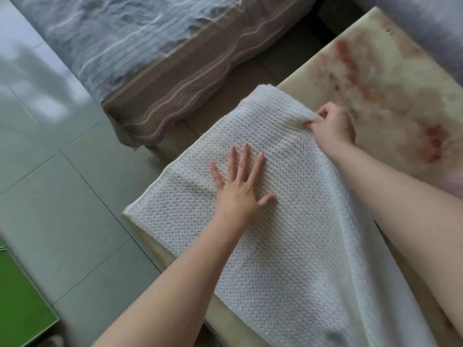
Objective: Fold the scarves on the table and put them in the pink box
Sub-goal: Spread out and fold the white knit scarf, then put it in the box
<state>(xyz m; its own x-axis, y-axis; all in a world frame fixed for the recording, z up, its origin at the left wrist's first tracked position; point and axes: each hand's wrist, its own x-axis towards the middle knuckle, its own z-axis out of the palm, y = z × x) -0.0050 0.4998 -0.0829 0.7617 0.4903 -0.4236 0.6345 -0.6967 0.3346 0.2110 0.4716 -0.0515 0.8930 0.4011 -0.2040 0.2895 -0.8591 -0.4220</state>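
Observation:
A white knitted scarf (288,234) lies spread over the near left part of a cream table (390,78) with reddish blotches. My left hand (240,186) presses flat on the scarf's middle, fingers straight and spread. My right hand (330,123) pinches the scarf's far right edge, lifting a small fold of it off the table. The scarf runs on past the bottom of the view. No pink box is in view.
A bed with a grey striped cover (150,46) stands beyond the table across a narrow gap. Pale floor tiles (50,159) fill the left. A green flat thing (20,296) lies at the bottom left corner.

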